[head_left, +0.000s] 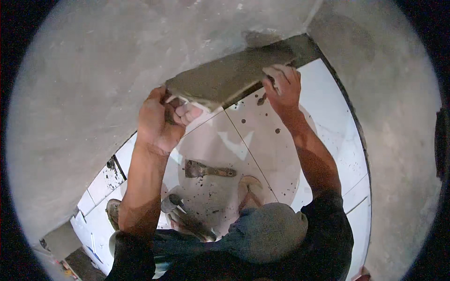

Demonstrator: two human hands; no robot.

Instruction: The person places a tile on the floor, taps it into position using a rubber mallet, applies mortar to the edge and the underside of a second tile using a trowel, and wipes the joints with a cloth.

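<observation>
A long, narrow strip of tile (225,77), its upper face coated in wet grey-brown mortar, is tilted up at the foot of the wall. My left hand (161,119) is closed on its left end, fingers curled under the pale edge. At the strip's right part, my right hand (283,86) bends its fingers over the near edge. Part of the right fingertips' contact is hard to see. Below the hands, a mortar-stained scraper (208,169) lies on the white floor tiles (262,150). A mallet (173,203) with a dark head is near my left knee.
Bare grey plaster walls (93,75) meet in a corner at the far right. Dark mortar crumbs are scattered over the floor tiles. My sandalled foot (250,187) is beside the scraper. Far to the lower left is a dark opening (84,264) with clutter near it.
</observation>
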